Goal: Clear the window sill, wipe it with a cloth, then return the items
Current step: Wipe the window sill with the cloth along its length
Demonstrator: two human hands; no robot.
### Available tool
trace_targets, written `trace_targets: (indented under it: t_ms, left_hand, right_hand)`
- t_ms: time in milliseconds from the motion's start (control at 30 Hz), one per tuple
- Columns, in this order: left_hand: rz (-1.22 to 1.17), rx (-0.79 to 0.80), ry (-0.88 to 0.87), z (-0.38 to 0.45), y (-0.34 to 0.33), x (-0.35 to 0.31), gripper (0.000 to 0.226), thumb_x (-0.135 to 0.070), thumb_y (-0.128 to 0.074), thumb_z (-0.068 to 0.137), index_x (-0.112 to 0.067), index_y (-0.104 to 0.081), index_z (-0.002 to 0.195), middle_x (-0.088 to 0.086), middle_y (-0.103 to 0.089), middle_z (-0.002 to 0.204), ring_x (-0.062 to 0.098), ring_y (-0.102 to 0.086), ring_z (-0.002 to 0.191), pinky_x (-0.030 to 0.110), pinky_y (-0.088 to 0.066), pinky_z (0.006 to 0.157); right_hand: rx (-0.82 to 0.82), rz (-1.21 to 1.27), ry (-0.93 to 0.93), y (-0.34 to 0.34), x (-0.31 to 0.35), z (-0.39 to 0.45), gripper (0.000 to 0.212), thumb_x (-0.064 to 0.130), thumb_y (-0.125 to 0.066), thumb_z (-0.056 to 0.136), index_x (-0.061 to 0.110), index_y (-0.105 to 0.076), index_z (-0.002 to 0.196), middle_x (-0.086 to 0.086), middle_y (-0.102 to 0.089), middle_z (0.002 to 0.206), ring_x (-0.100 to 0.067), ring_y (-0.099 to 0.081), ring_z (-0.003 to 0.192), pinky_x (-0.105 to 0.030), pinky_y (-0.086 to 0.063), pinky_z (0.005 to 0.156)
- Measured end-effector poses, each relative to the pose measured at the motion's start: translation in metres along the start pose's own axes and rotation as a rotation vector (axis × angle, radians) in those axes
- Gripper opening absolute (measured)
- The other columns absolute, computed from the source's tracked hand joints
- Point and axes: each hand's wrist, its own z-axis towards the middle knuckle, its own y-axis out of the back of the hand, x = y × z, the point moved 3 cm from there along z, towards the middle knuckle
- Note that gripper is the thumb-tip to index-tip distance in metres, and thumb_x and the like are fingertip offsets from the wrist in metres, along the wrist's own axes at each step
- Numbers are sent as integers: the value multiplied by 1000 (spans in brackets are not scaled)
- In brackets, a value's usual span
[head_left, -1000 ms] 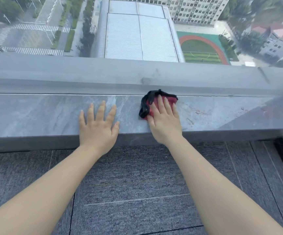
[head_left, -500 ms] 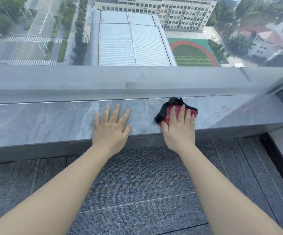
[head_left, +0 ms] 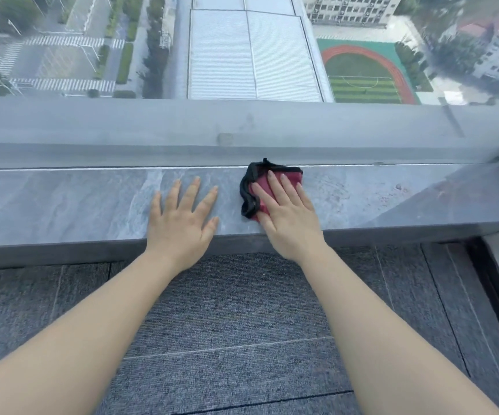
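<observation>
The right hand (head_left: pixel 287 217) lies flat, pressing the red cloth (head_left: pixel 267 187) onto the window sill (head_left: pixel 62 202) near its back edge. The left hand (head_left: pixel 182 223) rests beside it, fingers spread wide, holding nothing.

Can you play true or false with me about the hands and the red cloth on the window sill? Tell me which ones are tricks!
1. The right hand lies flat on top of the red cloth. True.
2. The left hand is holding a cup. False: it holds nothing and rests flat, fingers spread, on the window sill.
3. The cloth has a black edge. True.
4. The cloth is lying on the carpet. False: it is up on the sill, near the window frame.
5. The two hands are touching each other. False: there is bare sill between them.
</observation>
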Motion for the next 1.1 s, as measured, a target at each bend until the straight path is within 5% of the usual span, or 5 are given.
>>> trace_targets:
  t_ms: [267,500,633,867,1100]
  left_hand:
    - [-17,70,21,6,3,-27,52,-43,-20,93,-35,-3,142,-1,4,157,27,7,143,45,7,115]
    - [35,26,-20,7,-5,-21,53,-50,-11,91,-38,1,141,-4,4,157,26,7,143,46,5,115]
    - [30,10,-30,8,-5,-24,53,-50,-14,91,-38,-2,141,-3,3,157,27,5,143,47,4,115]
    - [-35,36,-67,13,3,-30,52,-44,-23,92,-33,-11,141,1,-1,156,28,3,142,46,3,115]
    - [-76,104,-231,26,7,-61,52,-42,-22,93,-32,-7,142,2,4,157,29,6,143,46,6,115]
  right_hand:
    - [79,9,-368,13,-76,-36,59,42,-18,97,24,6,148,-7,17,157,-22,15,146,-37,12,117]
    - [-87,151,-747,14,-57,19,68,45,-25,94,11,0,148,-20,8,157,-35,11,145,-48,9,116]
    - [-114,126,-724,14,-43,30,68,43,-25,95,5,-2,147,-20,2,157,-36,7,145,-48,8,116]
    - [-20,75,-159,3,-15,-7,51,34,-25,97,33,-11,147,3,5,159,-13,10,147,-33,12,117]
    - [92,39,-432,9,-57,-41,56,39,-19,98,25,1,148,-5,15,158,-20,14,146,-37,11,118]
